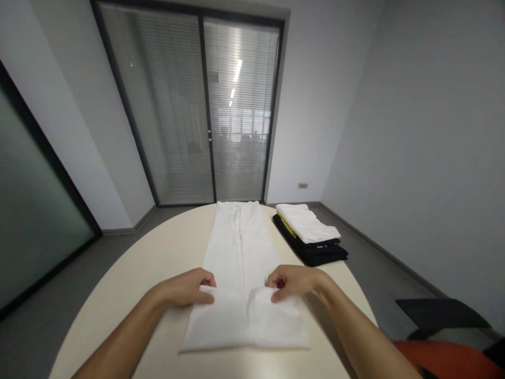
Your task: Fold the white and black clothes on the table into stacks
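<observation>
Across the pale round table (165, 247), a long white cloth (226, 260) lies flat, its long axis running from the person straight out to the far edge, its near end apparently doubled back over itself. To the right of it, well apart, sits a folded stack (311, 234) of black, yellow and white pieces. The right hand (298, 279) and left hand (187, 287) grip opposite sides of the doubled part, roughly level, so neither is nearer; most of the cloth stretches away ahead of the fingers, square to the line between the hands. On each side the thumb and curled fingers look clamped on the layer's edge. A thin centre seam (241, 252) runs lengthwise between them.
</observation>
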